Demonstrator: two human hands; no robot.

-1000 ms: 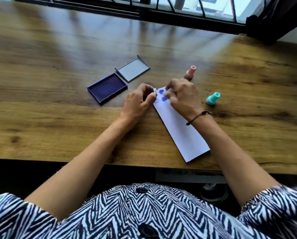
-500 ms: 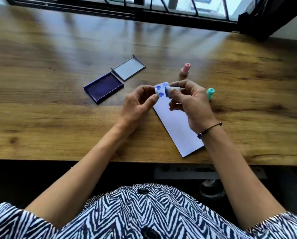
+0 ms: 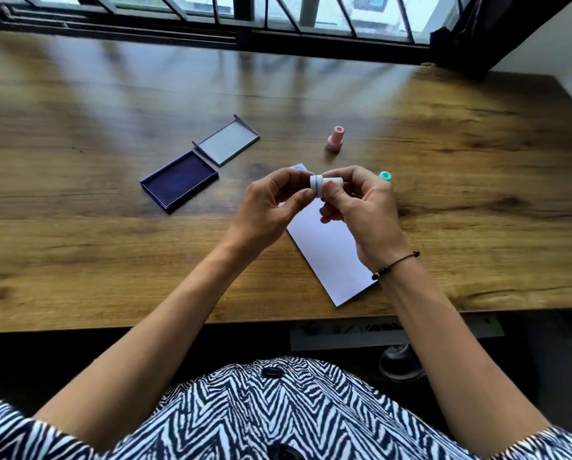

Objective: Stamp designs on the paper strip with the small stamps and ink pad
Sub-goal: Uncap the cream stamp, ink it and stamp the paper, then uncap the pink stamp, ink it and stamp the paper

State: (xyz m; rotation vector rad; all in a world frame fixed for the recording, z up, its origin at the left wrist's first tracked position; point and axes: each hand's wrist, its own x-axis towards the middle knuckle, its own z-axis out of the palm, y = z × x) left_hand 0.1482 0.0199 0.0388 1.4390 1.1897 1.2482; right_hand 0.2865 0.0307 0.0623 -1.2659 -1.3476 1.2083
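Both hands met above the far end of the paper strip, the left hand and right hand pinching a white stamp lying sideways between them. The strip ran from the hands back toward the person. The open ink pad lay left, nearer the left hand, its tray showing dark ink; its lid lay empty beside it on the surface.

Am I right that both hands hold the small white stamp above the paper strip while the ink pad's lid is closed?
Not quite: the head view shows the purple ink pad open, its grey lid lying flat beside it. Both hands, left and right, do hold the small white stamp above the white paper strip.
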